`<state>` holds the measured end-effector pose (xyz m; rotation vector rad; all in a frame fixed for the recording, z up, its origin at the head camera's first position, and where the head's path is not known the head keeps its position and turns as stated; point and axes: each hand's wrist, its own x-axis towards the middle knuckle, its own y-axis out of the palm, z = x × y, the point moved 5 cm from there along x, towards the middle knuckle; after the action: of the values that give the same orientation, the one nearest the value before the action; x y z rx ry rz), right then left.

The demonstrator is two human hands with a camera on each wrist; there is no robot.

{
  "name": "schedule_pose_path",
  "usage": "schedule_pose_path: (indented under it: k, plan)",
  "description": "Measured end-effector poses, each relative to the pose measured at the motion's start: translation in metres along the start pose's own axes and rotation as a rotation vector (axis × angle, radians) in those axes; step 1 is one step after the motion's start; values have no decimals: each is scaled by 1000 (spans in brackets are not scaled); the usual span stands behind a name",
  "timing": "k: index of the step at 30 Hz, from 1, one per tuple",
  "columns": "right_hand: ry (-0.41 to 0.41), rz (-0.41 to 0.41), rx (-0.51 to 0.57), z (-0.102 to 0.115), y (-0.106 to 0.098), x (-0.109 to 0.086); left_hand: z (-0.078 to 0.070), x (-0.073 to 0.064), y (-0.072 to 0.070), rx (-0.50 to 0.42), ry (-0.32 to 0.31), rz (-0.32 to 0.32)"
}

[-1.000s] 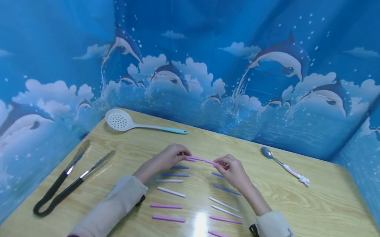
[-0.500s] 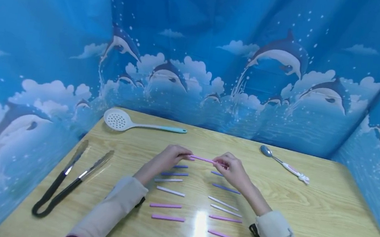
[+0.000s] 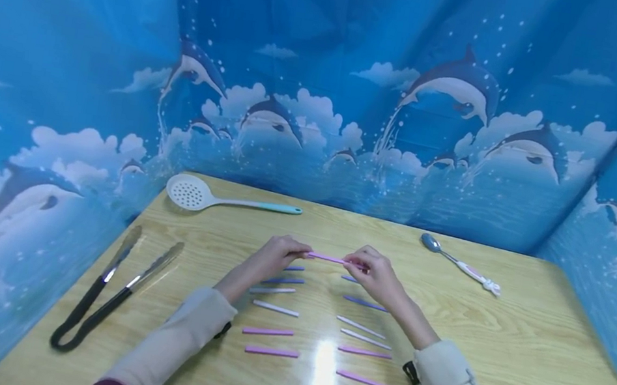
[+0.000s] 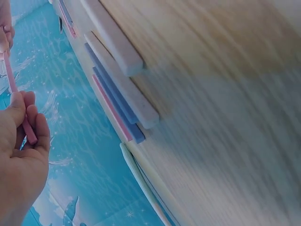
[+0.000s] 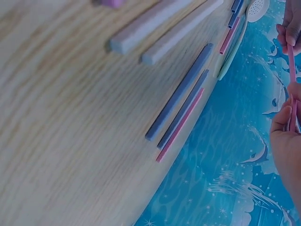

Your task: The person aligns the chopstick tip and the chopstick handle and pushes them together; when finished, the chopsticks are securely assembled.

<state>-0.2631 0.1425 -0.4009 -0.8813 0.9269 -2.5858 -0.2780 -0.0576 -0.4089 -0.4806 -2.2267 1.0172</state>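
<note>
Both hands hold one thin pink stick [image 3: 326, 258] level between them, above the far part of the table. My left hand [image 3: 278, 255] pinches its left end between thumb and fingers; the stick's tip pokes out past the fingers [image 4: 42, 134] in the left wrist view. At the other end, my right hand [image 3: 374, 274] pinches it the same way. Under and in front of the hands lie two columns of similar sticks. The left column has blue [image 3: 284, 280], white [image 3: 276, 308] and pink sticks [image 3: 272, 351]. Blue [image 3: 365, 303], white [image 3: 364, 327] and pink ones [image 3: 364, 380] form the right column.
A slotted skimmer [image 3: 189, 192] with a turquoise handle lies at the back left. Black-handled tongs [image 3: 92, 300] rest spread at the left edge. Toward the back right is a spoon [image 3: 469, 270] with a decorated handle. Dolphin-printed curtains [image 3: 323, 89] enclose the wooden table [image 3: 499, 351].
</note>
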Motion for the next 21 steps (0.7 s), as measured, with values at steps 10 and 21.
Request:
schedule_pose_path:
  k: [10,21]
  plan:
    - [-36,2,-29,6,-4,8,3,4,-2,-39,-77,-20]
    - [37,26,-96,-13,0,13,25,12,7,-65,-224,60]
